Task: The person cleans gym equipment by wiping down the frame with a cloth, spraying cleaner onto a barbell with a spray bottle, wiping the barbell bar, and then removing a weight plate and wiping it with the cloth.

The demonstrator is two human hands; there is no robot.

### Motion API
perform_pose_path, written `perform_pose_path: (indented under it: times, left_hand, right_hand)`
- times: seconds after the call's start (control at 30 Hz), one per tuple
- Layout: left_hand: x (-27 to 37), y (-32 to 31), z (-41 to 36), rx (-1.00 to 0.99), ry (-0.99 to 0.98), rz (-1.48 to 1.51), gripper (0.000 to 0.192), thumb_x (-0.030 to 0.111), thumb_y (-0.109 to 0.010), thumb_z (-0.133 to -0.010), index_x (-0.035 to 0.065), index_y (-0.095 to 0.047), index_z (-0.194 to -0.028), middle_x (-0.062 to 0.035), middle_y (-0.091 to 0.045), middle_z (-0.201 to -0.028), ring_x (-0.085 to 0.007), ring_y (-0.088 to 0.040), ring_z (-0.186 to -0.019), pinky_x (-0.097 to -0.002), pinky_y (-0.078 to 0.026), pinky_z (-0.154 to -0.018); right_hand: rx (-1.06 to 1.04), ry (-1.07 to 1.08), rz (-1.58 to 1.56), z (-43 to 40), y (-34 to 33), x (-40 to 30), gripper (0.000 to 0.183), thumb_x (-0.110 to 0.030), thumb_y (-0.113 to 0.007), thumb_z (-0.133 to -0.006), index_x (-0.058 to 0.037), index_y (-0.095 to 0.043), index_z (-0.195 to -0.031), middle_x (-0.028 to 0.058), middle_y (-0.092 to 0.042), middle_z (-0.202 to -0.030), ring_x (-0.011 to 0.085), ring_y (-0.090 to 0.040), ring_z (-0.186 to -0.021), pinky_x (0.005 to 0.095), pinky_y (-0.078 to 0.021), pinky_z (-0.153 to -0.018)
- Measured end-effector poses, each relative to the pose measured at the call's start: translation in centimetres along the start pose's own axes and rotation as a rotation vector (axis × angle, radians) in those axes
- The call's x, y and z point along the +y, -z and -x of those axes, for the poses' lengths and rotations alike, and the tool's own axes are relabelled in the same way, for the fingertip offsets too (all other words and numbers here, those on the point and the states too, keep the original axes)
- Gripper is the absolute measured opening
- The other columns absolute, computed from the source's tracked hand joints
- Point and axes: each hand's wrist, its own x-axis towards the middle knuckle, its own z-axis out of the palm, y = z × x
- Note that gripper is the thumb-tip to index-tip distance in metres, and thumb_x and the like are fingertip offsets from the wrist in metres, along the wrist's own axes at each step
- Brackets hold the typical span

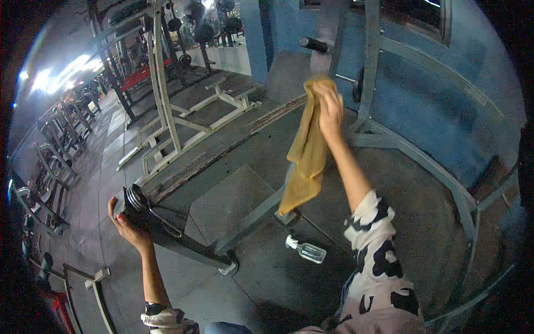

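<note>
My right hand (328, 109) grips a yellow cloth (308, 171) by its upper end, and the cloth hangs down in folds. Behind that hand stands a grey machine upright with a black-gripped peg (313, 44). On the left, my left hand (132, 230) is curled around the outer side of the top of a dark post (167, 238). A steel coil spring collar (137, 198) with a long wire end sits at that post's top, beside my fingers. Lower down, a clear spray bottle (312, 253) with a white head lies on its side on the dark floor mat.
Grey floor beams (254, 215) of the machine run between the post and the bottle. A steel frame (400, 142) curves along the blue wall (421, 104) at right. A pale rack (167, 104) stands at upper left, with rows of gym machines (62, 146) beyond.
</note>
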Motion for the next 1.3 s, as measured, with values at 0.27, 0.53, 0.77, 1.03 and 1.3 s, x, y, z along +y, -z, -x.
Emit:
perform_pose_path:
  times: [0.27, 0.53, 0.77, 1.03, 1.3]
  left_hand:
    - [0.1, -1.1, 0.1, -0.017, 0.054, 0.065, 0.065, 0.055, -0.028, -0.092, -0.0009, -0.045, -0.121, -0.0117, -0.048, -0.121, -0.0227, -0.049, -0.107, -0.0319, -0.037, -0.092]
    - [0.2, -1.1, 0.2, -0.003, 0.051, 0.069, 0.066, 0.056, -0.029, -0.091, -0.0009, -0.046, -0.12, -0.0128, -0.048, -0.122, -0.0249, -0.047, -0.11, -0.0332, -0.033, -0.095]
    - [0.6, -1.3, 0.1, -0.001, 0.036, 0.023, 0.061, 0.051, -0.029, -0.093, -0.0003, -0.046, -0.121, -0.0143, -0.051, -0.119, -0.0251, -0.048, -0.109, -0.0329, -0.033, -0.095]
    - [0.6, -1.7, 0.4, -0.007, 0.141, 0.147, 0.063, 0.052, -0.025, -0.093, -0.0015, -0.047, -0.118, -0.0125, -0.05, -0.121, -0.0246, -0.048, -0.109, -0.0322, -0.033, -0.094]
    - [0.4, -1.5, 0.5, 0.051, 0.178, 0.233, 0.061, 0.049, -0.024, -0.093, -0.0006, -0.047, -0.12, -0.0128, -0.05, -0.121, -0.0243, -0.046, -0.112, -0.0318, -0.031, -0.096]
  right_hand:
    - [-0.856, -0.215, 0.603, -6.4, -4.6, 5.5, 0.035, -0.015, -0.048, -0.08, -0.018, -0.06, -0.112, 0.0169, -0.062, -0.103, 0.0355, -0.057, -0.098, 0.0457, -0.044, -0.086]
    - [-0.477, -0.306, 0.396, -1.8, 0.0, 4.2, 0.038, -0.01, -0.048, -0.083, -0.0212, -0.057, -0.117, 0.0209, -0.061, -0.099, 0.0376, -0.059, -0.089, 0.0464, -0.0459, -0.078]
    - [-0.32, -0.595, 0.335, 4.4, 6.1, 10.6, 0.023, -0.011, -0.052, -0.081, -0.0079, -0.064, -0.1, 0.0136, -0.065, -0.096, 0.0319, -0.061, -0.091, 0.0375, -0.0466, -0.079]
    - [-0.201, -0.182, 0.037, 0.0, -2.7, 3.4, 0.018, -0.006, -0.05, -0.084, -0.0045, -0.058, -0.101, 0.0157, -0.059, -0.101, 0.0345, -0.052, -0.099, 0.0396, -0.0409, -0.086]
    - [-0.006, -0.205, -0.212, 6.5, -7.5, -10.4, 0.012, -0.005, -0.048, -0.084, -0.006, -0.056, -0.093, 0.0146, -0.057, -0.097, 0.0358, -0.051, -0.096, 0.0445, -0.0367, -0.09]
